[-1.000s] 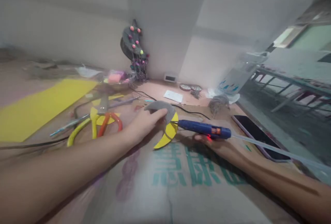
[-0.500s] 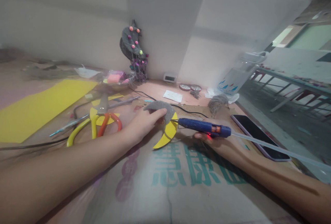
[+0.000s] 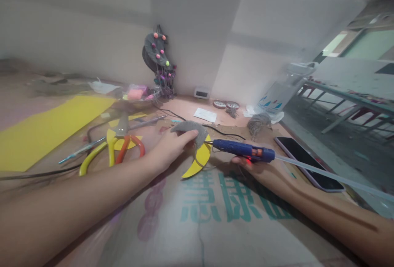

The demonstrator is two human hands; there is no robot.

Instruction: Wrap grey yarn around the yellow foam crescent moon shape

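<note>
Between the thumb and fingers of my left hand (image 3: 172, 146) is a yellow crescent moon cutout (image 3: 199, 161), its upper part covered with grey yarn (image 3: 192, 128). A grey strand runs down over the bare yellow. My right hand (image 3: 250, 166) is closed around a blue hot glue gun (image 3: 240, 148), whose red light glows beneath the body. The gun's metal tip touches or nearly touches the crescent at the edge of the grey part. From its back end a long clear glue stick (image 3: 320, 173) sticks out to the right.
Yellow-handled pliers (image 3: 111, 148) and orange-handled scissors (image 3: 127, 146) lie left, near a yellow sheet (image 3: 55, 131). A phone (image 3: 308, 162) and grey yarn ball (image 3: 259, 124) are on the right. Against the wall stands a grey crescent ornament (image 3: 156, 51). Printed cardboard (image 3: 240, 238) covers the front.
The glue gun's tip has shifted very slightly up along the crescent's edge. Both hands keep their hold, and the rest looks the same.
</note>
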